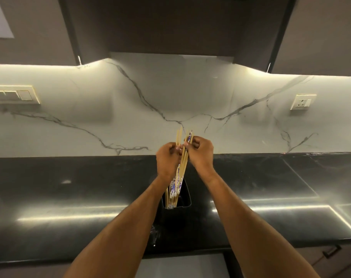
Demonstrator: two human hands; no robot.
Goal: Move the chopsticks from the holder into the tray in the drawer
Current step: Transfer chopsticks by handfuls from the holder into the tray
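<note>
Chopsticks [179,177], long thin wooden sticks with blue and white patterned wrappers on some of them, are standing in a bunch with their bottom ends inside a tall black square holder [185,195]. That black holder is sitting on the shiny black stone counter [70,197], near the front edge. Both hands are reaching up to the top of the bunch, close together. The left hand [167,158] is curling its fingers around a few plain sticks and gripping them. The right hand [200,152] is pinching some other sticks near their tops, with its thumb and fingers bent around them. The sticks are leaning a little and spreading apart at the top. Behind the hands, a white marble wall [170,101] with grey lines is glowing under lights. A white wall socket [302,102] is sitting on the right.
</note>
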